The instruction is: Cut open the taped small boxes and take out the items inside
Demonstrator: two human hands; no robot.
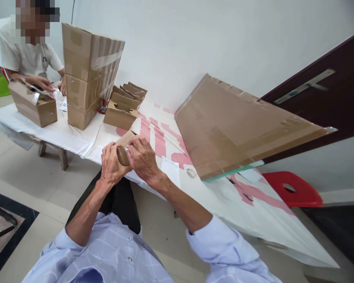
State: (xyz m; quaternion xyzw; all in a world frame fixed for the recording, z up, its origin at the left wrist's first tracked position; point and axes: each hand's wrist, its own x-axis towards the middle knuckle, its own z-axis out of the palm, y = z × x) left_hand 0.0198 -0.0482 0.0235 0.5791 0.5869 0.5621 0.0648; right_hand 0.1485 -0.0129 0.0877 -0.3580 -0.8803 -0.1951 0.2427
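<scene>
At the near edge of the table, my left hand (112,162) is closed around a small brown cardboard box (126,138), which my fingers partly hide. A rounded brown cardboard flap (123,156) shows between my two hands. My right hand (143,156) presses against the box from the other side, its fingers bent together by the flap. A tiny whitish bit shows at those fingertips, too small to name. Just right of my right hand lies a white printed sheet (171,169).
Tall stacked cartons (79,82) stand left of several open small boxes (120,114). A co-worker (32,59) handles something white behind an open carton (37,108). A large cardboard sheet (230,129) leans at the right, near a red stool (295,192). Pink-patterned white cloth (153,137) covers the table.
</scene>
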